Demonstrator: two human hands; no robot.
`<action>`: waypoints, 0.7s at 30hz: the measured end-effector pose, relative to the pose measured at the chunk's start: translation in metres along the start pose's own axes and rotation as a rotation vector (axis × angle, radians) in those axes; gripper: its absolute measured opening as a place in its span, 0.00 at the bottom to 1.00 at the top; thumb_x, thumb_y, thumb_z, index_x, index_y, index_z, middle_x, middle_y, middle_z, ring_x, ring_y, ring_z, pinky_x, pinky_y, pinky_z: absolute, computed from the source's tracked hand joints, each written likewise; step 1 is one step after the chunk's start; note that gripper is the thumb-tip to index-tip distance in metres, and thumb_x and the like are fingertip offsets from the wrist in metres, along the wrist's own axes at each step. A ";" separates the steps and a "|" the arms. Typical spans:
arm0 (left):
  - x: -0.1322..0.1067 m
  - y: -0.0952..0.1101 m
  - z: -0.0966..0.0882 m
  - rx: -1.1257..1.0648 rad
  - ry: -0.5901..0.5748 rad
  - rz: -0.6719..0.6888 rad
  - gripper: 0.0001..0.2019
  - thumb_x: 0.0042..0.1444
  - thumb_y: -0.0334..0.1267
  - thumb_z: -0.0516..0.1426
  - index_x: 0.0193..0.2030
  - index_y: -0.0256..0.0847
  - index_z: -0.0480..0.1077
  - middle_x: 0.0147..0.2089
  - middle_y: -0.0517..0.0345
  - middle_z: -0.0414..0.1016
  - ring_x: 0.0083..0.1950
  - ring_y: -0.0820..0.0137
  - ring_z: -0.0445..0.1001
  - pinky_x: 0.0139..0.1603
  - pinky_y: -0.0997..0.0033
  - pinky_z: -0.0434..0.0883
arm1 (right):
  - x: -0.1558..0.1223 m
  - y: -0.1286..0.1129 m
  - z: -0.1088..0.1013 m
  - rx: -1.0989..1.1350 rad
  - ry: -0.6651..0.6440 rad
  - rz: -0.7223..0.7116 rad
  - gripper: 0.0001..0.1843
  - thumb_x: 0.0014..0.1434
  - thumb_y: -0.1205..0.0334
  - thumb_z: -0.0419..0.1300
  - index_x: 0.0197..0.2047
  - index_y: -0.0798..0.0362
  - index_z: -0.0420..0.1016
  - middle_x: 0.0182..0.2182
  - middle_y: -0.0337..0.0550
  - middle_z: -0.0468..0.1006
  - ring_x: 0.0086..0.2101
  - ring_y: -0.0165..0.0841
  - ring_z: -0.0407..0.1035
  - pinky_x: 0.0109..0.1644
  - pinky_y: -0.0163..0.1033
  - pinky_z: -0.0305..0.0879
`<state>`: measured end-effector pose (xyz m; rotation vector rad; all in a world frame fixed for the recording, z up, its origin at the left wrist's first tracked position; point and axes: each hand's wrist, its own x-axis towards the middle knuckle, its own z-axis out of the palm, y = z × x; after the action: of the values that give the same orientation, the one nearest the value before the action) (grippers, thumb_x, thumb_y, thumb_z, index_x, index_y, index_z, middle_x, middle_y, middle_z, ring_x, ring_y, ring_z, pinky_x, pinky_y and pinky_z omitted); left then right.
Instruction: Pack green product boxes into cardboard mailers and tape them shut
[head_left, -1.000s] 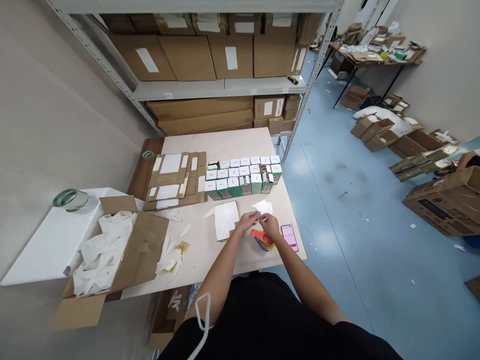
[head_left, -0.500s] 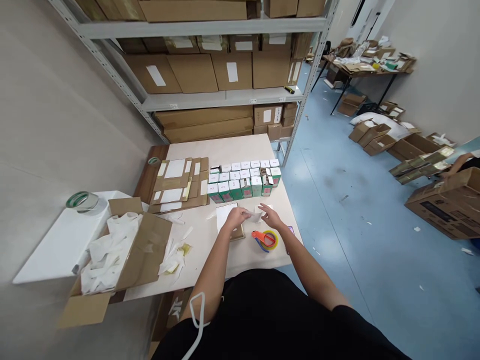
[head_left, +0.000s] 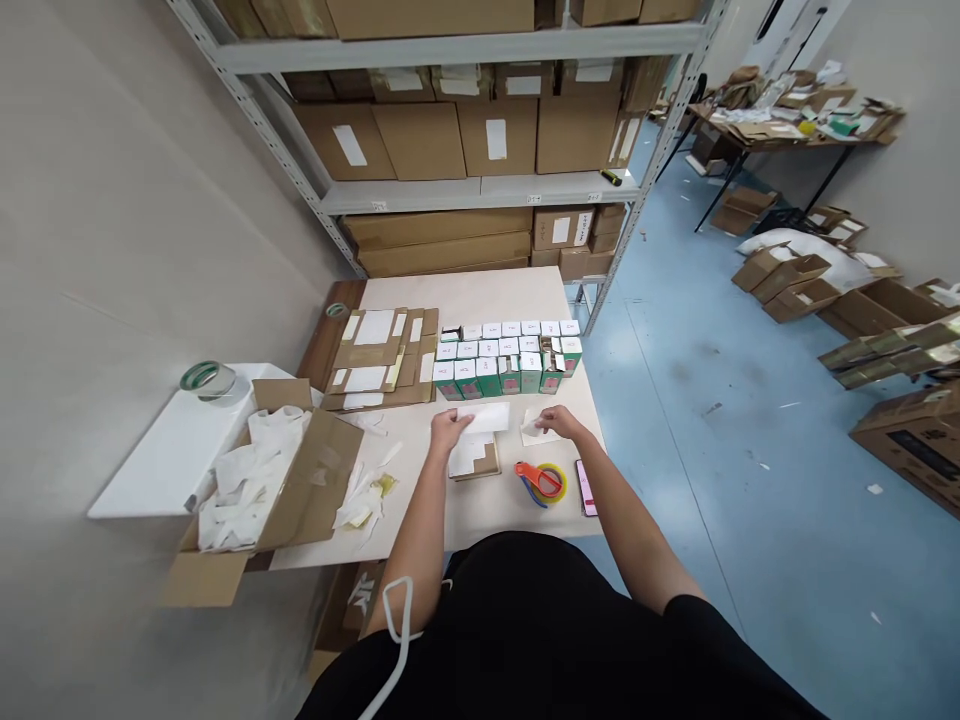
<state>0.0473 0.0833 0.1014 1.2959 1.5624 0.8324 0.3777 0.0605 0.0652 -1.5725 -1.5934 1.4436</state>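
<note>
Separating step, probably: left hand (head_left: 445, 431) grips paper strip (head_left: 489, 418); right hand (head_left: 561, 421), strip's 3 o'clock, pinches scrap (head_left: 533, 427); next likely needs strip flat.

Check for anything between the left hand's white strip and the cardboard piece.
Nothing visible: the white strip in the left hand overlaps the far end of the cardboard piece in view. The orange tool lies to the right.

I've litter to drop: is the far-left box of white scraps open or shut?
The box is open: its flaps spread outward and white scraps show inside.
</note>
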 end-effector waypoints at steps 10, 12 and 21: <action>-0.023 0.022 0.032 -0.526 0.110 -0.156 0.25 0.47 0.51 0.73 0.46 0.35 0.78 0.49 0.41 0.84 0.51 0.57 0.83 0.54 0.55 0.79 | -0.018 -0.037 0.042 0.161 0.242 -0.091 0.30 0.55 0.48 0.71 0.60 0.46 0.79 0.59 0.49 0.79 0.44 0.40 0.76 0.54 0.48 0.73; -0.036 0.029 0.053 -0.654 0.077 -0.165 0.25 0.45 0.49 0.74 0.46 0.37 0.77 0.50 0.43 0.84 0.51 0.59 0.83 0.55 0.58 0.78 | -0.024 -0.056 0.063 0.271 0.144 -0.204 0.24 0.61 0.42 0.65 0.54 0.48 0.81 0.50 0.46 0.83 0.44 0.39 0.76 0.52 0.46 0.72; -0.074 0.057 0.051 -0.491 -0.161 -0.143 0.25 0.37 0.44 0.76 0.43 0.40 0.80 0.38 0.53 0.85 0.38 0.65 0.80 0.41 0.68 0.73 | -0.048 -0.094 0.067 0.409 0.369 -0.181 0.20 0.62 0.40 0.61 0.30 0.47 0.69 0.27 0.36 0.72 0.31 0.34 0.67 0.37 0.39 0.66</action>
<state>0.1174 0.0213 0.1518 0.8617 1.2080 0.9237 0.2907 0.0142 0.1417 -1.3232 -1.1118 1.2030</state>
